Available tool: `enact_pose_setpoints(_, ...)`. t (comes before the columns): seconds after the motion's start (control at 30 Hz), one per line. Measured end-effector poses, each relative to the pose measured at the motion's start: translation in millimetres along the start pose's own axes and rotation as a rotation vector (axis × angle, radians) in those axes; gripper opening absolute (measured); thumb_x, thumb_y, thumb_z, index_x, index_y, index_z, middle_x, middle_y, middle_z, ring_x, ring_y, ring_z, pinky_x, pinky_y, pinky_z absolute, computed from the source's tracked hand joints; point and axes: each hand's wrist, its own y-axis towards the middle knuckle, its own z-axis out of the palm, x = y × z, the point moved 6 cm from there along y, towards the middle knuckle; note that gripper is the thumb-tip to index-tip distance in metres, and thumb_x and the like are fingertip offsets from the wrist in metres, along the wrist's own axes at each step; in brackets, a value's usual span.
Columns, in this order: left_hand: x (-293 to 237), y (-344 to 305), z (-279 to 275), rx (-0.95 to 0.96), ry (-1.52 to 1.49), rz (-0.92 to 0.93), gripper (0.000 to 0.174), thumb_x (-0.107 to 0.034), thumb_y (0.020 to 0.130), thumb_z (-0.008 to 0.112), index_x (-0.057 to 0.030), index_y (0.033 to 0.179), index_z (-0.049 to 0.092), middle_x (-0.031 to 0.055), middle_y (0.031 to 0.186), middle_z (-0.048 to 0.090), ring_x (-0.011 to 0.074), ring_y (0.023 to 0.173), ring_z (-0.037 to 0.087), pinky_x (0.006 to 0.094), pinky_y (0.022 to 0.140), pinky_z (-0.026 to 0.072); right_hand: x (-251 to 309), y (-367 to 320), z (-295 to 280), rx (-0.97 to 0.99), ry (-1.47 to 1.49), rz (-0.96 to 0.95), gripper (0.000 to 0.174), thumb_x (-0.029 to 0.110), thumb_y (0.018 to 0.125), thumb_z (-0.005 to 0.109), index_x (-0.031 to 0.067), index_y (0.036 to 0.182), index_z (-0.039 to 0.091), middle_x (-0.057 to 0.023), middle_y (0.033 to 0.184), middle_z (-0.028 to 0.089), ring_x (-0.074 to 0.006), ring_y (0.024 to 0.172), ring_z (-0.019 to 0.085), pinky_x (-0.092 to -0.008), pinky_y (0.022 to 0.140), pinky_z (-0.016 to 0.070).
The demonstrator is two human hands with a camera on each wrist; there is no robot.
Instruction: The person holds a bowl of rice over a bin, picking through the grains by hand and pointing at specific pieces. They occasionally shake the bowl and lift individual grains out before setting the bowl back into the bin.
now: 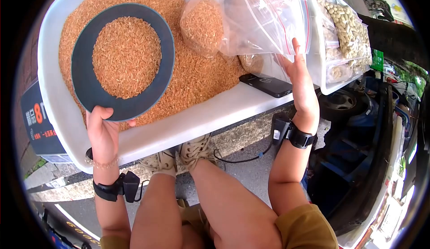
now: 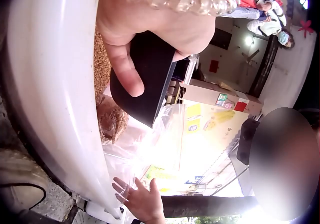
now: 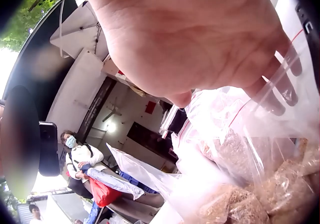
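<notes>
Dark bowl (image 1: 166, 69), eleven o'clock, holding reddish grain (image 1: 126, 57): your left hand (image 1: 104, 137) pinches its near rim. Clear bag (image 1: 255, 25), one o'clock: your right hand (image 1: 305, 85), fingers spread, possibly sits inside its mouth. Risks: one-sided grip, bowl tipping; slack plastic, grain spilling outside.

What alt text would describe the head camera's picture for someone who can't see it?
A person's left hand grips a round, dark grey bowl of reddish-brown grain over a white plastic tub of similar grain. The open right hand touches clear plastic zip bags near a flat black phone; bagged pale peanuts sit in a white tray alongside.
</notes>
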Motion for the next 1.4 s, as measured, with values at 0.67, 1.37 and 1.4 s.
enact_pose_setpoints(0.67, -2.3, 0.1, -0.1, 0.101, -0.113, -0.093, 0.065, 0.001, 0.069, 0.038, -0.0105, 0.129, 0.013, 0.0192, 0.107, 0.048, 0.0299, 0.077, 0.059, 0.0354, 0.051, 0.0536, 31.0, -7.7, -14.8, -0.394, -0.905, -0.37, 0.029, 0.015, 0.079, 0.054, 0.007, 0.107, 0.054, -0.0073, 0.098, 0.055, -0.0206, 0.091, 0.049, -0.0305, 0.085, 0.0348)
enact_pose_setpoints(1.37, -1.1, 0.5, -1.0, 0.102, -0.097, -0.108, 0.074, 0.002, 0.07, 0.04, -0.0167, 0.132, 0.005, 0.0135, 0.114, 0.042, 0.0185, 0.079, 0.057, 0.0287, 0.049, 0.0534, 57.2, -45.3, 107.2, -0.231, 0.661, -0.452, 0.034, -0.002, 0.076, 0.039, -0.0022, 0.11, 0.043, -0.0069, 0.11, 0.043, -0.0158, 0.098, 0.043, -0.0302, 0.09, 0.032)
enact_pose_setpoints(1.4, -1.9, 0.4, -0.7, 0.1, -0.093, -0.109, 0.074, 0.002, 0.07, 0.04, -0.0169, 0.132, 0.005, 0.0134, 0.114, 0.042, 0.0179, 0.079, 0.057, 0.0284, 0.049, 0.0532, 58.8, -47.7, 96.1, -0.334, 0.573, -0.52, 0.034, -0.003, 0.076, 0.04, -0.002, 0.11, 0.043, -0.0068, 0.109, 0.044, -0.0155, 0.097, 0.043, -0.0295, 0.089, 0.0316)
